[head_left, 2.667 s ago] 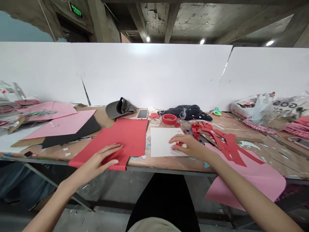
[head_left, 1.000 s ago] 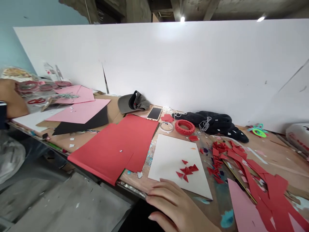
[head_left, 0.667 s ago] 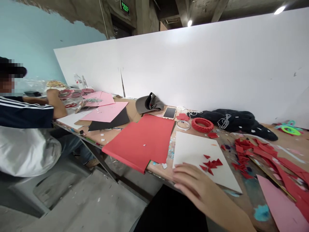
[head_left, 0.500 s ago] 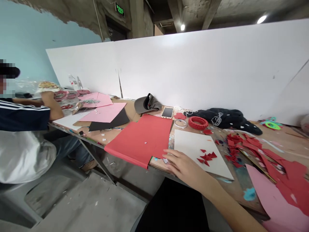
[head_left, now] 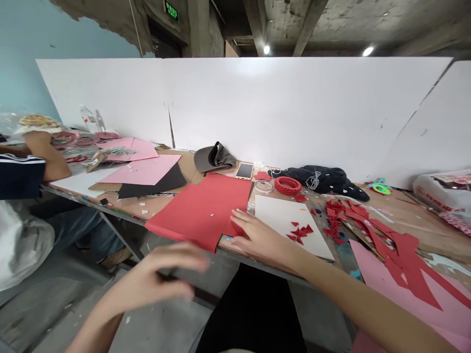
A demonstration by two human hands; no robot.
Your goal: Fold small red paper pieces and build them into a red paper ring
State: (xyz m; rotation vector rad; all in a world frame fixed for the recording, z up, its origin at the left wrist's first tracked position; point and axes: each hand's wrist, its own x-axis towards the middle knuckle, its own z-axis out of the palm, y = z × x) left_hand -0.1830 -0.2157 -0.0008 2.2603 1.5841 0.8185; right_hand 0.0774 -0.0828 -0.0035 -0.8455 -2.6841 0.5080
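Note:
A large red sheet of paper (head_left: 195, 211) lies across the table's front edge, one corner hanging over. My right hand (head_left: 253, 235) rests with fingers stretched out at the sheet's right edge, fingertips on the red paper. In front of the table, below the sheet's near edge, my left hand (head_left: 165, 272) hangs in the air, blurred, thumb and fingers apart with nothing between them. Right of my right hand is a white board (head_left: 279, 211) bearing several small red paper triangles (head_left: 300, 233).
Behind the sheet are a grey cap (head_left: 213, 158), a phone (head_left: 244, 170), a white ring (head_left: 264, 186) and a red wrapped ring (head_left: 287, 186). Red paper strips (head_left: 397, 245) and pink paper (head_left: 360, 255) lie at right. Another person's arm (head_left: 49, 157) is at far left.
My left hand has come into view from below left. My right hand has moved slightly further onto the red sheet. The view has turned a little to the right.

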